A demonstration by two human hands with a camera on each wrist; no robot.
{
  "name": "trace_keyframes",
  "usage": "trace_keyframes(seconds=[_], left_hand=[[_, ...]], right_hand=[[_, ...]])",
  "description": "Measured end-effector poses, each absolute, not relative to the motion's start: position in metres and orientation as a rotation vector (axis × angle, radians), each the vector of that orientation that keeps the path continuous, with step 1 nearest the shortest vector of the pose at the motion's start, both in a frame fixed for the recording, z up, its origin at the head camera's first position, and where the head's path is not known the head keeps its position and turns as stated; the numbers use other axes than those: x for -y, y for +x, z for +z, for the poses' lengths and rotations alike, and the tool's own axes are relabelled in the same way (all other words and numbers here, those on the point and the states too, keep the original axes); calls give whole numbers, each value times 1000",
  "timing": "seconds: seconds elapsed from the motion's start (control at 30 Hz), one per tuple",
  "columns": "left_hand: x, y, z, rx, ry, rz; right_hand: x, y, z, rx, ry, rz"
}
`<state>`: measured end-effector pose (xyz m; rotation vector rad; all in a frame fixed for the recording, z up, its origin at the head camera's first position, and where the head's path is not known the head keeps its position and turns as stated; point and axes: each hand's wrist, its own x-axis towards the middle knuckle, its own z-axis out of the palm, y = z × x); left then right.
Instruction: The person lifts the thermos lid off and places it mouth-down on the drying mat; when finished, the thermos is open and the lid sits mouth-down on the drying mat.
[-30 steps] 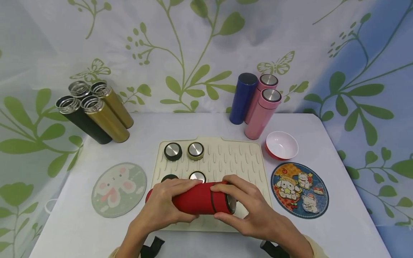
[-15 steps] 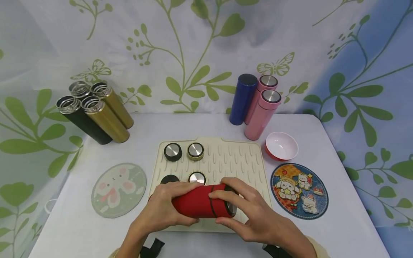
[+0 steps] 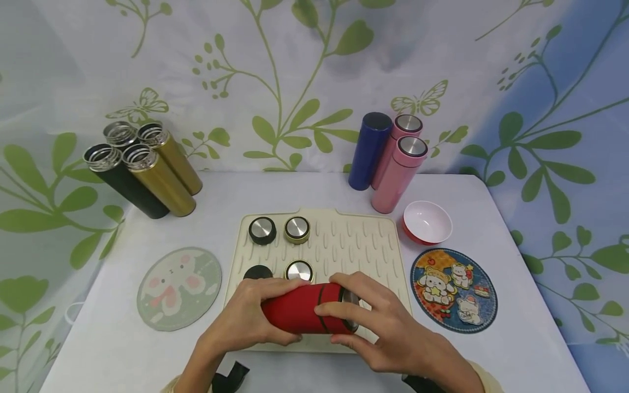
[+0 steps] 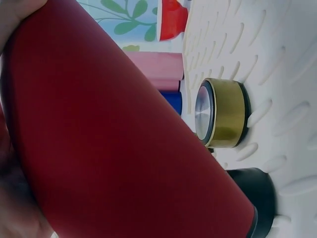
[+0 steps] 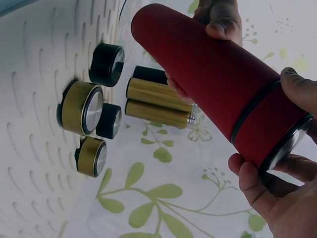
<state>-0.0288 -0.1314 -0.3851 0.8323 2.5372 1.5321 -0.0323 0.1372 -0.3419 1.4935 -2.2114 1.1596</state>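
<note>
A red thermos with a steel-topped lid is held lengthwise over the cream ribbed mat. My left hand grips its body from the left. With thumb and fingers, my right hand holds the lid end; a dark ring marks the seam between lid and body. Behind the thermos, a black lid and a gold lid stand on the mat. Closer in are a second black lid and a second gold lid, partly covered by the left hand and thermos.
Several lidless black and gold thermoses stand back left. A blue thermos and two pink ones stand back right, near a red-and-white bowl. Round placemats flank the mat: a green bunny one and a blue cartoon one.
The right hand has turned slightly at the lid end, its fingers shifting left over the lid. The thermos's lid end has dipped a little toward me. The left hand keeps its hold.
</note>
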Motion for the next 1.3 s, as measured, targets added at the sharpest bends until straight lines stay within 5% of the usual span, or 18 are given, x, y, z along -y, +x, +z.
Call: trace_keyframes(seconds=[1.3], left_hand=[[134, -28, -388, -2474, 763, 1576]], right_hand=[[-137, -30, -339, 2258, 1449, 1291]])
